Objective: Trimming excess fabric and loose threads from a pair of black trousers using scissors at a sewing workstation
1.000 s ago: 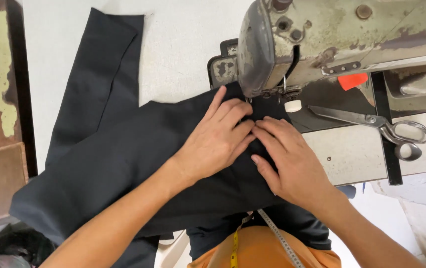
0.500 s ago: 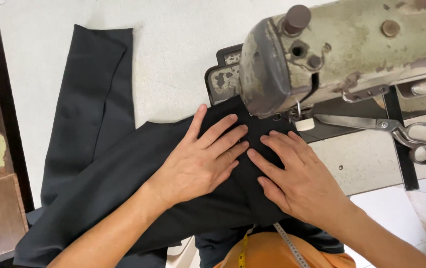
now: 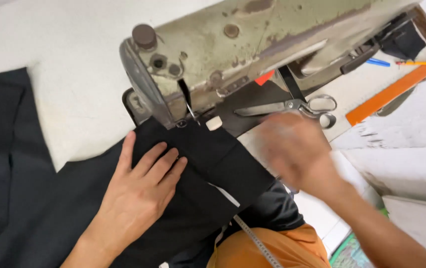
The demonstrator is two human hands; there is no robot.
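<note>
Both forearms bare, no sleeves; left hand [image 3: 136, 198], right hand [image 3: 297, 149] ungloved; orange garment [image 3: 272, 253]; tape measure [image 3: 257, 243] hung.

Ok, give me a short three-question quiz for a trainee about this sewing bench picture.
1. True or false: the left hand lies flat on the black woven fabric.
2. Which tool lies on the table behind the blurred right hand? A) steel scissors B) a hammer C) pliers
3. What hangs over the person's orange shirt?

Key:
1. True.
2. A, the steel scissors, beside the worn grey-green metal sewing machine.
3. A pale tape measure.
</note>
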